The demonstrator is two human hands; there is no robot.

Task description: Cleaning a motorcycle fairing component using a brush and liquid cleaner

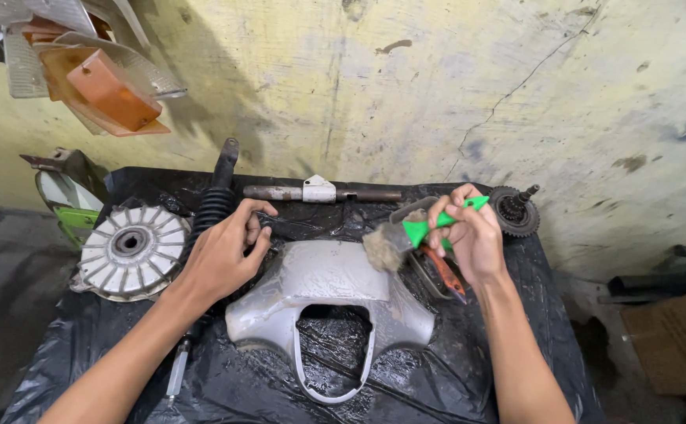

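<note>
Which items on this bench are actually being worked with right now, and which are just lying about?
In use:
- grey plastic cover, wet, steadied by the left hand
- green-handled brush, gripped in the right hand, bristles on the cover

Lying about:
- finned metal wheel
- shock absorber
- metal tube
- gear with shaft
- orange-handled tool

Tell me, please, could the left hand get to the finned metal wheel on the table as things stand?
Probably yes. The left hand rests on the grey plastic cover, and the finned metal wheel lies just to its left on the black sheet. Only the black shock absorber lies between them, low enough to reach over.
</note>
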